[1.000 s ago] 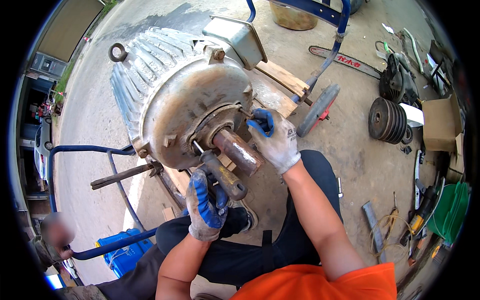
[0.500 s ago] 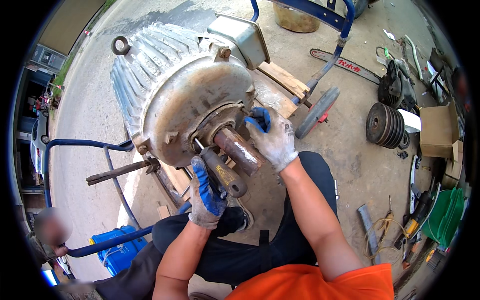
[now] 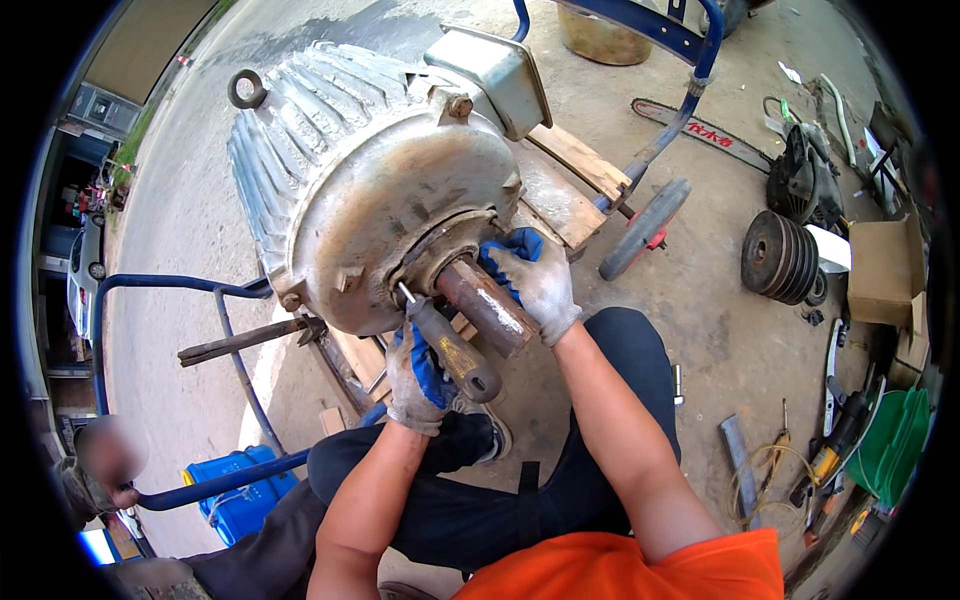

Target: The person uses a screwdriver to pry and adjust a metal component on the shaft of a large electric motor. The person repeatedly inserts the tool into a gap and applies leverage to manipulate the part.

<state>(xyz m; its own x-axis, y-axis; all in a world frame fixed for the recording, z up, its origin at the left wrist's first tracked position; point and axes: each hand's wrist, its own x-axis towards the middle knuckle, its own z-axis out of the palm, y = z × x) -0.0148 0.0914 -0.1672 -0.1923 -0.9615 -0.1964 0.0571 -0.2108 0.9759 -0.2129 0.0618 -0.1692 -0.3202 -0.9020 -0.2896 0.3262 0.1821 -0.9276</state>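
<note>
Your left hand has its grip shut around the dark handle of a screwdriver. The shank runs up toward 11 o'clock and its tip sits at the edge of the bearing cover, just where the rusty shaft leaves the end face of the big electric motor. You hold it low and slanted, likely so the blade can get in at that seam without the shaft in the way.

Your right hand, at 3 o'clock of the shaft, lies curled against the shaft's root and the cover rim; its grip is narrow, fingers bent and pressing on metal, holding no tool. It seems placed there to steady the part while the other hand works.

The motor lies on its side on wooden boards, shaft pointing at you, which puts the end face within reach as you sit on the floor before it. At 3 o'clock, well apart, a grooved pulley stands on the concrete; at 5 o'clock hand tools lie scattered. At 8 o'clock another person grips a blue cart frame.
</note>
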